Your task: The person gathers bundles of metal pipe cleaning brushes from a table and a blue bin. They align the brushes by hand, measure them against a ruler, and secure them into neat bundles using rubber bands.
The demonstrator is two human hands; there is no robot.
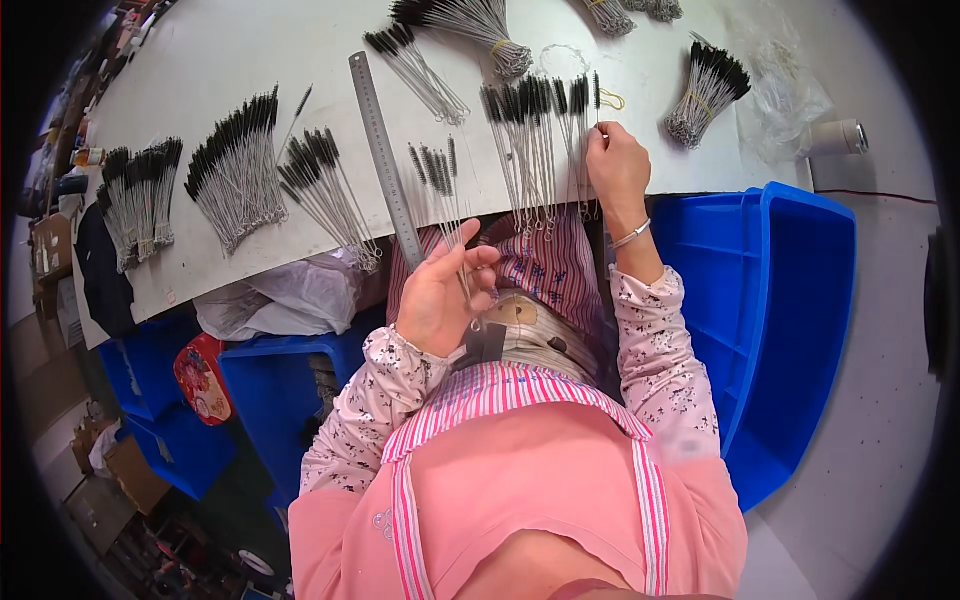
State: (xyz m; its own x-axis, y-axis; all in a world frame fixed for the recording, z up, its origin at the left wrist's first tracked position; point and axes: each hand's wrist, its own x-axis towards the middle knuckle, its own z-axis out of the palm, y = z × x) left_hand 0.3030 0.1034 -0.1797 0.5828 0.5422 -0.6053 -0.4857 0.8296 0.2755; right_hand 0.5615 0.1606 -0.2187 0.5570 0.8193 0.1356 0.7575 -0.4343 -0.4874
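Note:
In my left hand (440, 290) is a small bunch of wire-handled tube brushes (437, 175), its black bristle ends pointing away from me. The fingers curl round the wire stems just off the table's near edge. My right hand (618, 170) pinches a single tube brush (597, 92) upright at the right of a loose row of brushes (525, 140). That row lies on the white table, its looped wire ends at the near edge. Between the left hand and the piles on the left lies a steel ruler (378, 145).
Brush piles (235, 180) spread across the table's left. A banded bundle (705, 98) lies right, near a yellow rubber band (612, 99) and clear plastic bag (785, 95). Blue bins (800, 330) stand on both sides below the table; a white plastic bag (290, 300) hangs left.

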